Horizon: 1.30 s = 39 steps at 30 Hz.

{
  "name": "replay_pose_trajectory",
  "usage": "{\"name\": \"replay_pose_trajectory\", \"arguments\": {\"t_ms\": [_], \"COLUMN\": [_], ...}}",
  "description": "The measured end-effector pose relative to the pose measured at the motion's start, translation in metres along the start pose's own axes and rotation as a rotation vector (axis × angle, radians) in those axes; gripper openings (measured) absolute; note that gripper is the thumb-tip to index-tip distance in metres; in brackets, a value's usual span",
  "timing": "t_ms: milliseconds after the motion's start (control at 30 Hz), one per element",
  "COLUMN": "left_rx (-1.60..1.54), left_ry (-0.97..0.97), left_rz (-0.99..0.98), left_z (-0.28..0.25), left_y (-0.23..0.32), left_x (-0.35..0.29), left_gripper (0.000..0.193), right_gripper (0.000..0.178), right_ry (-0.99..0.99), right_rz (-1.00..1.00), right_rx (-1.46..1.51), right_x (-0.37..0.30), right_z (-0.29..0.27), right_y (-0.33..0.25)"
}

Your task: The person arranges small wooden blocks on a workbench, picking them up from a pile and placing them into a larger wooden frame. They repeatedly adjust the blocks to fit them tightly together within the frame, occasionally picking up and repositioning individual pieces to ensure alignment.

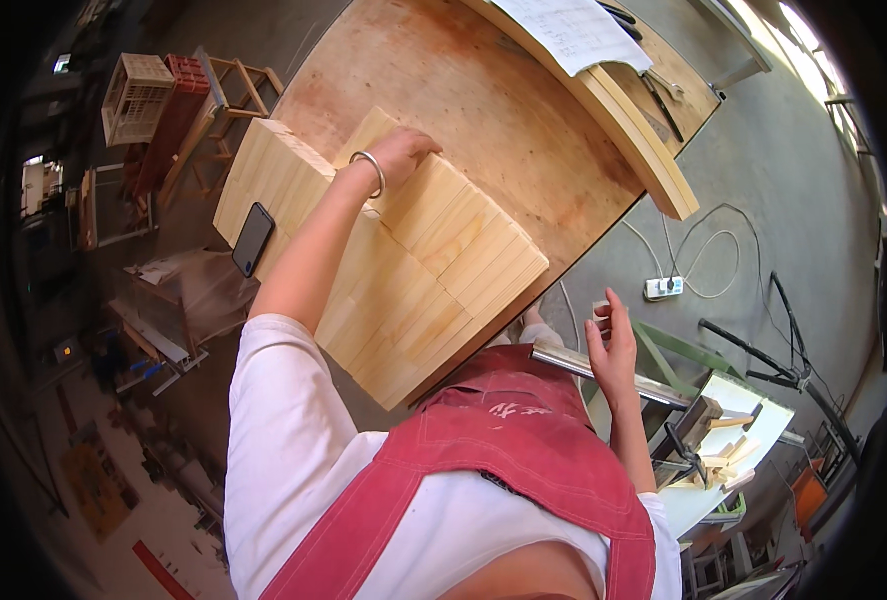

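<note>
Pale wooden blocks [404,310] made of joined strips lie side by side on the brown table, with a step between their ends. My left hand [402,158], a metal bangle at its wrist, reaches across and grips the far edge of a wooden block [459,215], fingers curled over it. A dark phone [254,240] rests on the blocks left of my forearm. Off the table's right side, my right hand [616,350] is raised above a metal bar [604,372]. Its fingers are bent around a small pale piece [600,309] whose kind I cannot make out.
A curved wooden piece [624,130] arches over the table's [534,150] far right, near papers [574,35] and hand tools [664,100]. A power strip [664,288] and cables lie on the floor. At lower right stands a bench [754,410] with wood pieces. Crates [139,100] stand at left.
</note>
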<state>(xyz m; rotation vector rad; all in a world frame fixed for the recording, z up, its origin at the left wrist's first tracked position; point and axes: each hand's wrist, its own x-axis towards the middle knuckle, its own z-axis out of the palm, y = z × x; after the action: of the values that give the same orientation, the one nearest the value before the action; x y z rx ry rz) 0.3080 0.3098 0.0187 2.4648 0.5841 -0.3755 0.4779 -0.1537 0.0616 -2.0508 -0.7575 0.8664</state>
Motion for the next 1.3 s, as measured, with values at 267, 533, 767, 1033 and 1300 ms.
{"name": "replay_pose_trajectory", "arguments": {"t_ms": [267, 533, 767, 1033, 1300], "left_rx": [-0.375, -0.444, -0.514, -0.476, -0.49], "left_ry": [0.347, 0.461, 0.326, 0.155, 0.048], "left_rz": [0.07, 0.297, 0.58, 0.592, 0.335], "left_z": [-0.012, -0.028, 0.018, 0.091, 0.159], "left_y": [-0.025, 0.121, 0.259, 0.36, 0.405], "left_x": [-0.002, -0.056, -0.071, -0.099, -0.129], "left_gripper": [0.043, 0.034, 0.033, 0.034, 0.036], "right_gripper": [0.059, 0.048, 0.035, 0.023, 0.074], "right_ry": [0.111, 0.298, 0.349, 0.912, 0.694], "right_rz": [0.074, -0.032, 0.051, 0.436, 0.965], "right_rx": [-0.006, -0.242, -0.287, -0.105, -0.842], "right_x": [-0.078, -0.207, -0.297, -0.379, -0.476], "right_z": [0.008, 0.017, 0.025, -0.085, -0.217], "right_y": [0.013, 0.022, 0.041, 0.117, 0.332]}}
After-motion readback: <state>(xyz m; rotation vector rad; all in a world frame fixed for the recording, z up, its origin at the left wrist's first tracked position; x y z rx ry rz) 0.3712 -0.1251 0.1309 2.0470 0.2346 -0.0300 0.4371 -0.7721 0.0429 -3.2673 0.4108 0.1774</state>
